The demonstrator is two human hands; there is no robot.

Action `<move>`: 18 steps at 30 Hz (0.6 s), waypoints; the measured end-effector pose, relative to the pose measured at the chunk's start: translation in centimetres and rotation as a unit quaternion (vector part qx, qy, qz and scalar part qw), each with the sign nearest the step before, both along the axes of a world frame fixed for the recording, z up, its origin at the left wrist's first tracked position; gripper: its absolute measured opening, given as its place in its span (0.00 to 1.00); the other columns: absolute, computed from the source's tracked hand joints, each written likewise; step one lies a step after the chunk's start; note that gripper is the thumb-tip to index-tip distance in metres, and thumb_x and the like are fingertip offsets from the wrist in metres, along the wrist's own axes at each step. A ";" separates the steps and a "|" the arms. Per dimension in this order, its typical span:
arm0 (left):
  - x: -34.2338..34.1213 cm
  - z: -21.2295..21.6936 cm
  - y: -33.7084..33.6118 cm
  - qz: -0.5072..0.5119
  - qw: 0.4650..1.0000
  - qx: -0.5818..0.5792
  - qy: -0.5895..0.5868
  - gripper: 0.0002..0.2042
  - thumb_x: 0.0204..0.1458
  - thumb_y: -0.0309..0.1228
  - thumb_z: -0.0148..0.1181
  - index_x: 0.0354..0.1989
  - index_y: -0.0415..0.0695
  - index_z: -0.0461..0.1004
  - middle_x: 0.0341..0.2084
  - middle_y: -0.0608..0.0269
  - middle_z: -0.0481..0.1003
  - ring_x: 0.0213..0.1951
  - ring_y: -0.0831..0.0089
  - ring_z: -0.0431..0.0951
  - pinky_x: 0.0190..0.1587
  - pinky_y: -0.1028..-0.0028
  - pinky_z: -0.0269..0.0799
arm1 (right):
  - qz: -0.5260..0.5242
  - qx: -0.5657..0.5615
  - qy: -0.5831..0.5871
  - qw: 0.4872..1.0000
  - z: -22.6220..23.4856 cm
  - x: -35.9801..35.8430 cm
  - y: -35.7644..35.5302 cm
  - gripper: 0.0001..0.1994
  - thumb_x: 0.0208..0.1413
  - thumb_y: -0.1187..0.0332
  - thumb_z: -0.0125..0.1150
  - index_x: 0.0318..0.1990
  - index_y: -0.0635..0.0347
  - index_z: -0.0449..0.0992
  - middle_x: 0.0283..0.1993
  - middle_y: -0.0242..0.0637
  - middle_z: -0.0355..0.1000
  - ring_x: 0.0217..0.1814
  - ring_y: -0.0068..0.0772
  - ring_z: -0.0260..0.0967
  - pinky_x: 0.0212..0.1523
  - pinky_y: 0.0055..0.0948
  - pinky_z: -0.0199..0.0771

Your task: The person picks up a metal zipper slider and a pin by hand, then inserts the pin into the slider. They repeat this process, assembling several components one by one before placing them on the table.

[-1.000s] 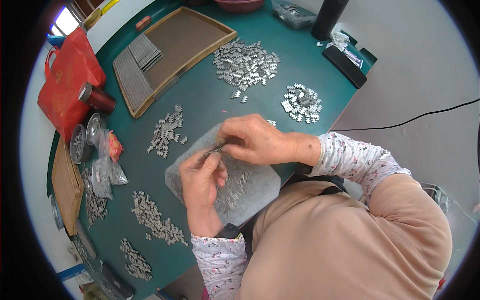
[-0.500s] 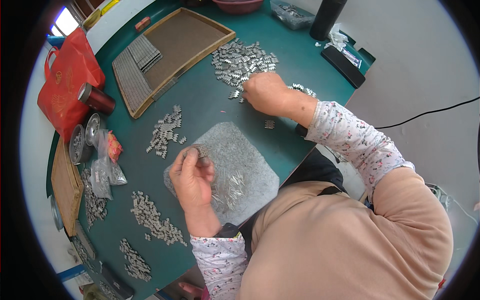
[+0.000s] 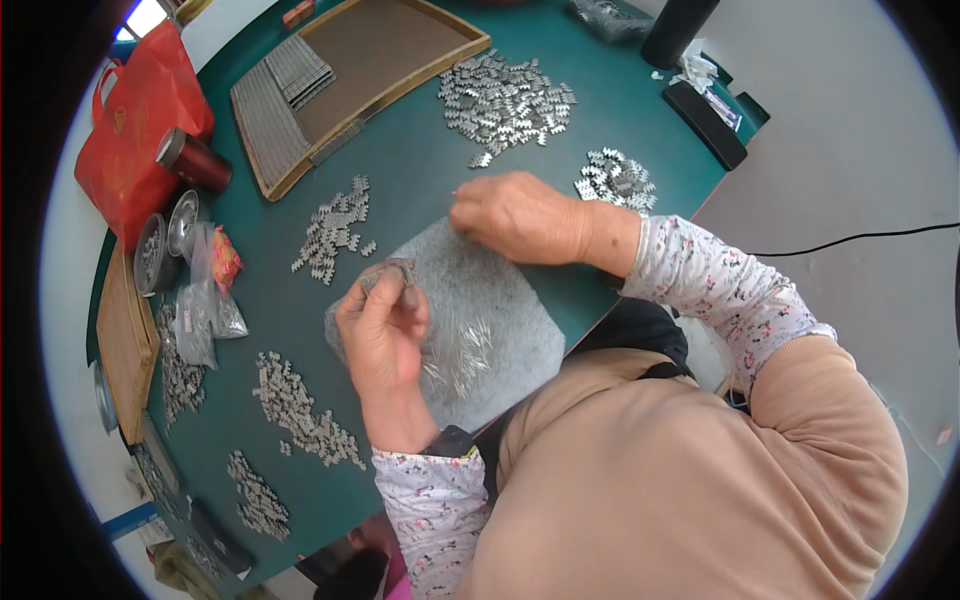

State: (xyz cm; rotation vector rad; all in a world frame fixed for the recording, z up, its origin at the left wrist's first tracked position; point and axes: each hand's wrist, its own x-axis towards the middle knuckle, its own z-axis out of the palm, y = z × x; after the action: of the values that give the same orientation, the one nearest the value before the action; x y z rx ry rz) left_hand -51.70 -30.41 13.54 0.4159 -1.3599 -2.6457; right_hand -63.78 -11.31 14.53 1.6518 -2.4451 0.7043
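Note:
My left hand (image 3: pixel 385 325) is closed, pinching a small block of toothed metal links (image 3: pixel 402 268) between thumb and fingers, above a grey stone-like slab (image 3: pixel 525 325). Thin silvery pins (image 3: pixel 470 360) lie scattered on the slab beside that hand. Over the slab's far edge is my right hand (image 3: pixel 520 215), its fingers curled together; whatever they hold is hidden. Beyond it spreads a large heap of flat toothed metal pieces (image 3: pixel 505 105). A smaller heap of shiny pieces (image 3: pixel 615 180) lies near my right wrist.
More metal pieces lie in heaps at left, one (image 3: pixel 335 230) beyond my left hand and another (image 3: pixel 300 410) lower. A wooden-framed tray (image 3: pixel 400 40) holds grey strips. A red bag (image 3: pixel 140 140), a dark red tumbler (image 3: pixel 195 162) and a black case (image 3: pixel 705 125) stand or lie around the green table.
My right hand has drawn back from the large heap toward the slab, closer to my left hand. My left hand keeps its hold on the link block. The view has shifted slightly.

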 end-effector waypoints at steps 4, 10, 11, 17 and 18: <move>-0.2 0.7 0.7 0.036 0.998 -0.033 -0.031 0.07 0.54 0.30 0.60 0.35 0.37 0.74 0.18 0.63 0.68 0.17 0.75 0.66 0.16 0.79 0.57 | -0.006 -0.013 -0.025 1.000 0.1 1.0 0.5 0.06 0.46 0.70 0.62 0.31 0.61 0.75 0.34 0.43 0.71 0.40 0.46 0.72 0.40 0.41 0.73; -0.3 0.0 0.6 0.027 0.995 -0.088 -0.033 0.07 0.55 0.30 0.60 0.35 0.38 0.75 0.20 0.61 0.74 0.19 0.74 0.73 0.17 0.80 0.63 | -0.114 0.026 -0.073 0.990 -0.3 2.2 -0.3 0.08 0.46 0.70 0.62 0.34 0.62 0.76 0.38 0.45 0.73 0.42 0.49 0.72 0.42 0.42 0.73; -0.3 -0.1 0.5 0.022 0.994 -0.104 -0.032 0.07 0.54 0.28 0.61 0.35 0.37 0.75 0.21 0.60 0.75 0.19 0.74 0.74 0.18 0.80 0.65 | -0.110 0.028 -0.042 0.993 -0.7 2.3 -0.6 0.08 0.46 0.71 0.62 0.34 0.62 0.76 0.39 0.45 0.73 0.43 0.49 0.72 0.42 0.42 0.73; -0.4 -0.7 0.6 -0.002 0.988 -0.152 -0.025 0.07 0.52 0.24 0.62 0.37 0.34 0.75 0.23 0.57 0.76 0.20 0.71 0.77 0.21 0.79 0.73 | -0.069 -0.102 -0.203 0.971 0.3 2.4 -1.2 0.08 0.45 0.74 0.61 0.35 0.65 0.75 0.36 0.49 0.75 0.38 0.48 0.75 0.38 0.39 0.74; -0.4 -0.7 0.7 -0.006 0.988 -0.152 -0.026 0.07 0.52 0.24 0.62 0.37 0.33 0.75 0.23 0.57 0.77 0.21 0.71 0.78 0.21 0.79 0.74 | -0.069 -0.102 -0.203 0.971 0.6 2.5 -1.4 0.08 0.45 0.74 0.61 0.35 0.65 0.75 0.36 0.49 0.75 0.38 0.48 0.75 0.38 0.39 0.74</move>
State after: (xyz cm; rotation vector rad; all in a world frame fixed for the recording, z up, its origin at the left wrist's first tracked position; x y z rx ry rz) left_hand -52.13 -29.74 12.80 0.4401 -1.7507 -2.3920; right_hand -61.30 -12.67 15.16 1.3545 -2.5995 1.3341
